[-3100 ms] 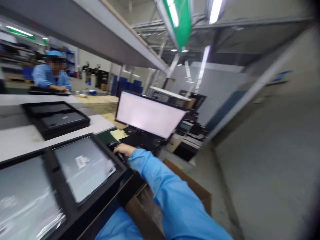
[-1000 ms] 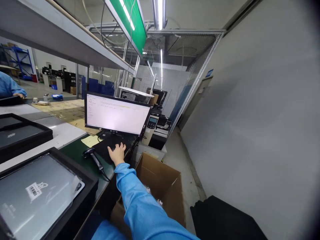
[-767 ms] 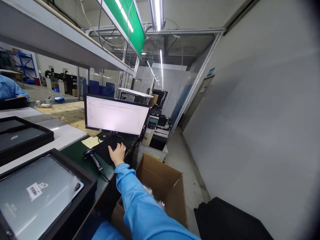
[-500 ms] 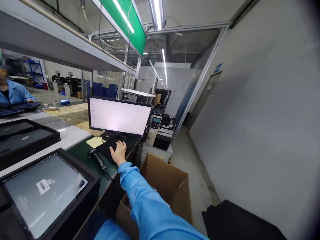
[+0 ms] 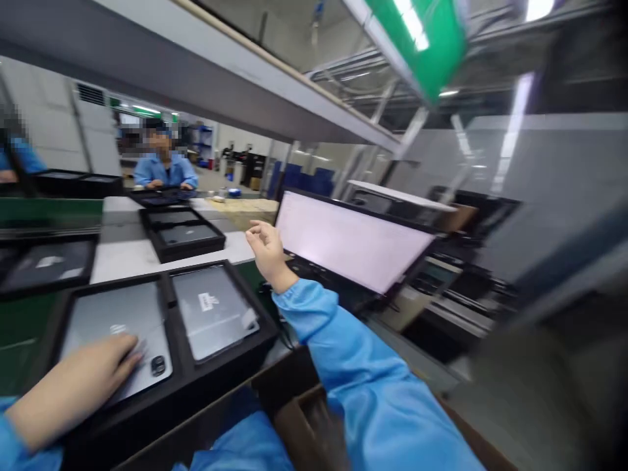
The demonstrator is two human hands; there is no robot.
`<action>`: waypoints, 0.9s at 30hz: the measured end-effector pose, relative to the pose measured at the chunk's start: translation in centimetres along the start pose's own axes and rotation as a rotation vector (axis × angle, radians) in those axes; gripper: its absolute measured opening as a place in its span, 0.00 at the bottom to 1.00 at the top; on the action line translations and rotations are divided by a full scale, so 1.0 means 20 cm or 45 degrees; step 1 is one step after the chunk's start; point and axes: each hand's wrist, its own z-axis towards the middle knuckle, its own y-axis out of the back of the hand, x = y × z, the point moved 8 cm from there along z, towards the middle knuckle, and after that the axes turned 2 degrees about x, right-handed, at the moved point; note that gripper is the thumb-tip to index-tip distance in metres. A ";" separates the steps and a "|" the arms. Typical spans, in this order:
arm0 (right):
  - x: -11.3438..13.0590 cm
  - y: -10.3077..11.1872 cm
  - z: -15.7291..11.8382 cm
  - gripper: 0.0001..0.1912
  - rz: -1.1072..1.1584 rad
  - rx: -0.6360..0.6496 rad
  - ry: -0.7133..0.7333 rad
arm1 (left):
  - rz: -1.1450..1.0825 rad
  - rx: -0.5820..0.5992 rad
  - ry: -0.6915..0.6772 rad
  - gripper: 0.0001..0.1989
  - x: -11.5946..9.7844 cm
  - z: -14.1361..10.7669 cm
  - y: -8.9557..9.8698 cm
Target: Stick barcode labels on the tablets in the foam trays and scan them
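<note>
A black foam tray [image 5: 169, 288] at the near left holds two silver tablets side by side. My left hand [image 5: 83, 379] lies over the lower part of the left tablet [image 5: 118, 311], its fingertips near the middle; whether it grips anything is not clear. The right tablet [image 5: 214, 307] has a small white label and clear film at one corner. My right hand [image 5: 265, 248] is raised in front of the monitor's left edge, with fingers bent, the thumb and forefinger close together; nothing shows between them. The monitor [image 5: 348, 239] shows a mostly white, blurred screen.
More black trays stand further back [image 5: 184, 232] and at the left edge [image 5: 46, 261]. Across the table a person in blue [image 5: 165, 171] works with both hands on a dark tray. Another person is at the far left. An overhead shelf [image 5: 235, 85] crosses above; a cardboard box [image 5: 311, 425] sits below the table edge.
The view has swung left. My right hand has left the mouse area in front of the monitor and is now lifted. My left hand has come into view over the left tablet.
</note>
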 end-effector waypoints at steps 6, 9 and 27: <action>0.50 -0.56 -0.17 0.05 0.411 0.797 -0.049 | -0.806 -0.235 0.536 0.27 0.31 -0.19 0.18; 0.59 -0.86 -0.45 0.05 0.494 1.326 -0.416 | -1.231 -0.462 0.597 0.24 0.35 -0.27 0.17; 0.84 -0.99 -0.79 0.10 0.307 1.502 0.238 | -1.406 -0.735 0.504 0.14 0.35 -0.34 0.11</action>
